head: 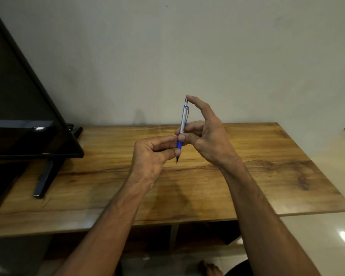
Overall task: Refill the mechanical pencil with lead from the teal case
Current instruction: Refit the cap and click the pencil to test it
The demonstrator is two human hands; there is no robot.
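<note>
Mechanical pencil [183, 118] is held upright; left hand [149, 154] grip pinched on its blue end for steadiness; right hand [209, 136] grip clamped mid-barrel, cap [186, 101] touched by the forefinger.

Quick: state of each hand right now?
Left hand: closed, pinching the pencil near its tip.
Right hand: closed on the pencil's barrel, index fingertip at its top end.
</note>
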